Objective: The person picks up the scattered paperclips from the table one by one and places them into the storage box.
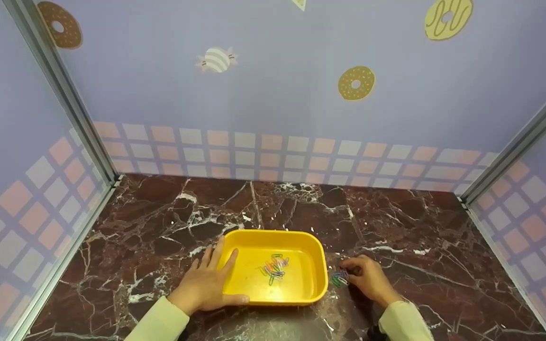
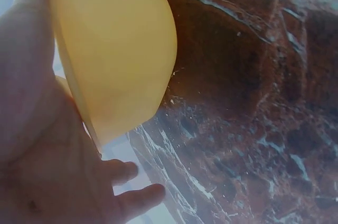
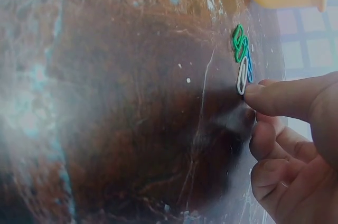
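A yellow plastic tray (image 1: 273, 299) sits on the table, with a small pile of coloured paper clips (image 1: 275, 269) on its floor. My left hand (image 1: 206, 284) spreads over the tray's left side, its fingers straight along the rim and its thumb at the front edge. In the left wrist view the palm lies against the tray wall (image 2: 119, 55). To the right of the tray, my right hand (image 1: 370, 279) pinches the end of a white paper clip (image 3: 242, 76) between thumb and index finger. Green paper clips (image 3: 238, 42) and a blue paper clip (image 3: 249, 57) lie beside it.
The dark red marbled table (image 1: 424, 274) carries everything. Purple panels (image 1: 273, 94) with printed sweets and checks stand at the back and both sides, joined by grey metal posts (image 1: 64, 90). Tiny white specks (image 3: 188, 80) dot the table near the right hand.
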Tool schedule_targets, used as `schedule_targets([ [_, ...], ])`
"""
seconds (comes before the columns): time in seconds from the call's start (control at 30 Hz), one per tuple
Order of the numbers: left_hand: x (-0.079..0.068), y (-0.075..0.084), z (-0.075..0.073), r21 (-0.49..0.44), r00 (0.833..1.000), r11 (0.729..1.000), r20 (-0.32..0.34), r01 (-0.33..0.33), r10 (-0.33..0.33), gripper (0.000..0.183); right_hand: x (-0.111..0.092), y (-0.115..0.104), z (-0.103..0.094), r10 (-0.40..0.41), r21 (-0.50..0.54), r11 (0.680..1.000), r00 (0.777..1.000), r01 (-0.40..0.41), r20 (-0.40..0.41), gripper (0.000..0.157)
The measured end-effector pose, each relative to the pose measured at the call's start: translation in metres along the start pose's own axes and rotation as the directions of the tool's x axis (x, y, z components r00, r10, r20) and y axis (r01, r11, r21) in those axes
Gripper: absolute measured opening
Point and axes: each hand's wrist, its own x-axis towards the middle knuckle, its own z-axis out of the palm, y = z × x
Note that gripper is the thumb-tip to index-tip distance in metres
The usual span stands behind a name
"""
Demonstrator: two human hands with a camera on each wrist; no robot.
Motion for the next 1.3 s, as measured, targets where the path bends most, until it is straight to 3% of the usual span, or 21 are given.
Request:
schedule_targets([
  [0.53,0.0,0.001,0.0,0.007,0.999,1.0,-0.034,-0.03,0.031,0.108,-0.001,-0.001,0.003,0.069,0.016,0.997,0.998,-0.069,-0.009,0.024],
  [0.87,0.001,-0.002,0.003,-0.048,1.0,0.999,-0.021,-0.02,0.019,0.104,-0.002,-0.004,0.001,0.045,0.043,0.998,0.998,-0.043,-0.033,0.016],
  [1.3,0.004,-0.004,0.005,-0.01,0.999,1.0,-0.035,-0.005,0.005,0.107,0.005,-0.031,-0.009,0.051,0.069,0.997,0.997,-0.047,-0.058,0.013],
])
